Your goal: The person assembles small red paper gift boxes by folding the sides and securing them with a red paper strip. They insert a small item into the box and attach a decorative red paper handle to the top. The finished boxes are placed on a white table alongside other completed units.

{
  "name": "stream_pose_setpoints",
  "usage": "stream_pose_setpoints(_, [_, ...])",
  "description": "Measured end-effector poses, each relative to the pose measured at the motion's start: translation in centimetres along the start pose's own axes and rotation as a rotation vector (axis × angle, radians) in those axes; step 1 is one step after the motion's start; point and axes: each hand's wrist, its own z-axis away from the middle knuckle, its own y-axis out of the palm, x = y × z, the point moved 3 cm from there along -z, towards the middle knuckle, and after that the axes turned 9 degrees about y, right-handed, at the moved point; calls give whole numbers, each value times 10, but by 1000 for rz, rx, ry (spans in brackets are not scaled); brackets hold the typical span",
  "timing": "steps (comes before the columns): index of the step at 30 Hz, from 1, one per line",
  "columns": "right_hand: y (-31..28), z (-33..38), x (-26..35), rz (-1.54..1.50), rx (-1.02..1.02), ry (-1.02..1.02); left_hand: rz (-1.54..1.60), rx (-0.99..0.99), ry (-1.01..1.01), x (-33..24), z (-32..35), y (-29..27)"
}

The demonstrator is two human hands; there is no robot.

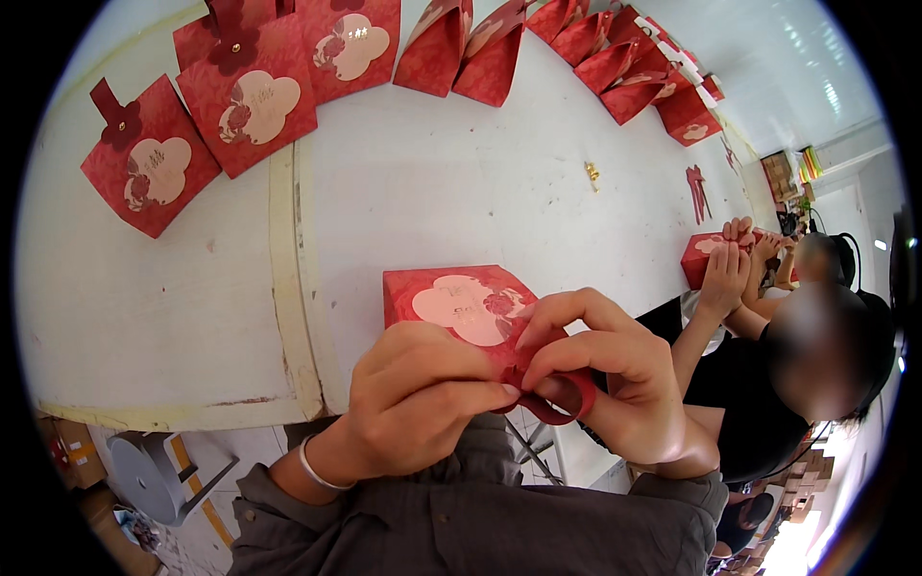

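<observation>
A red gift box [399, 288] with a pink flower-shaped panel and a rose print lies at the table's near edge, right in front of me. Over its near side, both my hands meet at a dark red strap [552, 413], which curves in a loop. My left hand [418, 403], a bangle on its wrist, pinches the strap with thumb and forefinger. Around the loop, my right hand [615, 374] has its fingers curled and its thumb inside. The exact point where the fingertips meet is partly hidden.
Several finished-looking red boxes [154, 173] line the far side of the white table [211, 317]. A small gold piece [592, 176] and red straps [696, 195] lie to the right. A co-worker's hands [725, 274] handle another red box [693, 261]. A grey stool [149, 475] stands below left.
</observation>
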Motion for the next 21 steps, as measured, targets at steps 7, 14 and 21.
stream_pose_setpoints(7, [-1,2,-10,-82,66,-112,1,12,104,1,4,2])
stream_pose_setpoints(14, [0,5,-10,-33,6,-255,4,-63,49,-1,3,4])
stream_pose_setpoints(21, [-6,2,-15,-66,54,-171,-39,6,87,1,2,3])
